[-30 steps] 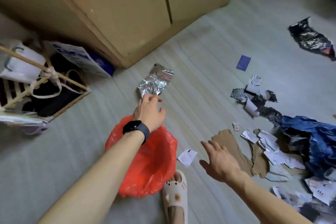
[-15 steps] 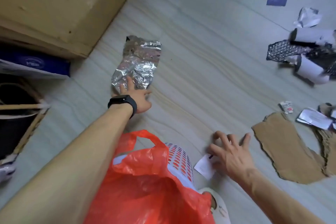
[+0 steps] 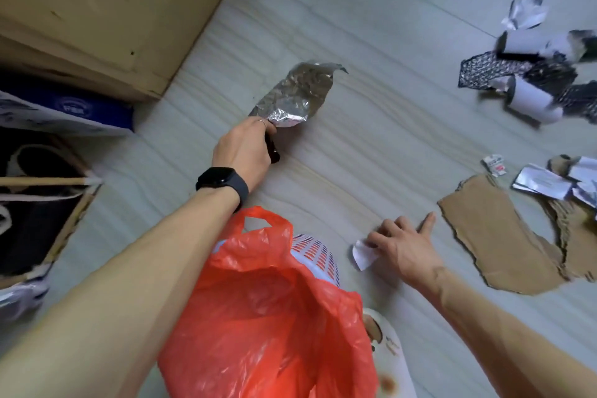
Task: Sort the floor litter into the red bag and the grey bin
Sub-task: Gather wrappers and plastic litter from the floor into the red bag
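My left hand (image 3: 244, 149), with a black watch on the wrist, pinches the near corner of a crumpled silver foil wrapper (image 3: 298, 92) and lifts it off the floor. My right hand (image 3: 400, 244) pinches a small white paper scrap (image 3: 361, 255) on the floor, its index finger stretched out. Below my arms the red bag (image 3: 271, 310) stands open, lining a perforated basket (image 3: 315, 250). No grey bin is in view.
A torn cardboard piece (image 3: 504, 242) lies right of my right hand, with paper scraps (image 3: 542, 184) and dark wrappers (image 3: 529, 74) beyond. A wooden cabinet (image 3: 106, 6) fills the top left. A box of bags (image 3: 38, 191) sits at the left. My slippered foot (image 3: 387, 352) is by the bag.
My left hand went from lying on the foil's edge to pinching it and raising it. My right hand closed its fingers on the white scrap. The view dipped closer to the floor.
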`<state>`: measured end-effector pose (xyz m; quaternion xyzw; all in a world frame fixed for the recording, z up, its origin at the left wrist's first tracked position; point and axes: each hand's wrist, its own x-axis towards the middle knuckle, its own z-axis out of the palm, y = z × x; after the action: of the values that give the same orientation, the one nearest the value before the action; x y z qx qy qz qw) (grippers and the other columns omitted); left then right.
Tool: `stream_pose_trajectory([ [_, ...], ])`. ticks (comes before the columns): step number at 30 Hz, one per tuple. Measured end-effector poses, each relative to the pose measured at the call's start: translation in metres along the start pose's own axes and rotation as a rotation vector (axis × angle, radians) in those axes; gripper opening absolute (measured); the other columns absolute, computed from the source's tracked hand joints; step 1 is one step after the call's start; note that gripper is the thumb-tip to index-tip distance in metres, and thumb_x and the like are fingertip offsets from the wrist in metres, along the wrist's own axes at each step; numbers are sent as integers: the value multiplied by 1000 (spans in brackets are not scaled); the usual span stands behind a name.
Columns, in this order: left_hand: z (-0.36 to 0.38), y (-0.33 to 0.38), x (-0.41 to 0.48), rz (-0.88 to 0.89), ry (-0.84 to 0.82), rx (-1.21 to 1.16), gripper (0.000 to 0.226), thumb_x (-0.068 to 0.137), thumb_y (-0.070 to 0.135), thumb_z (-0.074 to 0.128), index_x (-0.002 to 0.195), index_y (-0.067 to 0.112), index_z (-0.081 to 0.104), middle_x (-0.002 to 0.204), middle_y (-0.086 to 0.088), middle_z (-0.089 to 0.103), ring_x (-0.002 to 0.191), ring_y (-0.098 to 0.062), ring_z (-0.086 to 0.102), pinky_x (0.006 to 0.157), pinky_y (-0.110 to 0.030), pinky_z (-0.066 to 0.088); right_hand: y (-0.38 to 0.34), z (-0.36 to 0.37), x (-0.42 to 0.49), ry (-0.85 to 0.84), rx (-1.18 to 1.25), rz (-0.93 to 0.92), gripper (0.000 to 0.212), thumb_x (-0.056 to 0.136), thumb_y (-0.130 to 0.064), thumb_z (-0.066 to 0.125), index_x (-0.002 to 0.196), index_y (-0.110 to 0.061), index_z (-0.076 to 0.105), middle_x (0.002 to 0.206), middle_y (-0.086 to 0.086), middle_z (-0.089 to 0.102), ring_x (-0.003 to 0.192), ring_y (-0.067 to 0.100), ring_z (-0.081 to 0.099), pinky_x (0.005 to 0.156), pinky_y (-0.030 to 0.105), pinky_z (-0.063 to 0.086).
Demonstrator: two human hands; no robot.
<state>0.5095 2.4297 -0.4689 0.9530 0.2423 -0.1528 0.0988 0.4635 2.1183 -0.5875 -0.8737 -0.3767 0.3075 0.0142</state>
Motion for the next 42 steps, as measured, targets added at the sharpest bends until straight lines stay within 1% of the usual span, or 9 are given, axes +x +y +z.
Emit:
stream_pose_trajectory([
  [3, -20, 16, -25, 20, 101, -59, 35, 91, 11, 45, 118, 25, 63, 136, 8, 54, 115, -30, 57, 92, -44, 49, 4, -9, -5, -71, 134, 171, 18, 93, -29, 55, 110, -31, 62, 101, -2, 62, 96, 27, 63, 100, 57, 31],
  [6, -53, 38, -70, -9, 193, -45, 39, 94, 16, 44, 129, 27, 57, 150, 16, 39, 123, -25, 52, 94, -44, 48, 8, -43, -47, 80, 643, 408, 27, 96, -49, 48, 101, -28, 63, 94, -1, 70, 90, 28, 65, 78, 38, 49],
  [11, -98, 52, -172, -190, 292, -43, 54, 91, 22, 45, 145, 20, 40, 160, 15, 17, 130, -25, 40, 97, -41, 43, -36, -145, -141, 357, 860, 255, 33, 95, -52, 53, 85, -23, 62, 75, -9, 65, 71, 16, 62, 67, 34, 47],
  [21, -67, -45, -334, -732, 161, -250, 63, 92, 27, 49, 149, 7, 32, 163, 2, 10, 144, -28, 24, 113, -41, 31, -141, -178, -204, 211, 343, -96, 19, 95, -43, 50, 104, -28, 56, 100, -1, 65, 88, 32, 65, 60, 37, 45],
  [26, -11, -67, -351, -853, 91, -511, 55, 94, 31, 52, 144, 9, 42, 159, -6, 25, 140, -27, 35, 111, -34, 31, -156, -148, -177, 273, 104, -15, 49, 89, -56, 57, 132, -34, 52, 145, 9, 44, 120, 36, 47, 88, 42, 46],
  [29, 10, -62, -341, -820, 81, -603, 50, 96, 18, 51, 144, 7, 42, 154, -8, 35, 138, -25, 38, 110, -24, 26, -147, -130, -170, 244, 247, 88, 69, 88, -38, 64, 150, -25, 37, 157, 21, 23, 134, 42, 37, 103, 46, 39],
  [33, 14, -38, -325, -682, 79, -623, 50, 97, 13, 46, 147, 9, 39, 157, -5, 29, 141, -22, 34, 112, -24, 24, -117, -127, -169, 120, 488, 283, 66, 88, -5, 54, 151, -15, 35, 144, 21, 42, 120, 40, 52, 99, 39, 43],
  [38, 14, -6, -318, -511, -19, -564, 53, 95, 20, 52, 146, 11, 39, 158, -2, 27, 140, -24, 35, 112, -32, 28, -76, -135, -188, 123, 400, 380, 67, 87, -7, 55, 150, -19, 38, 146, 16, 42, 121, 38, 53, 100, 43, 44],
  [42, -16, 26, -320, -507, 197, -507, 40, 90, 25, 57, 129, 18, 55, 149, 5, 39, 123, -25, 48, 102, -40, 41, -53, -140, -213, 36, 409, 404, 62, 88, -12, 58, 148, -18, 41, 145, 17, 45, 123, 38, 53, 101, 43, 44],
])
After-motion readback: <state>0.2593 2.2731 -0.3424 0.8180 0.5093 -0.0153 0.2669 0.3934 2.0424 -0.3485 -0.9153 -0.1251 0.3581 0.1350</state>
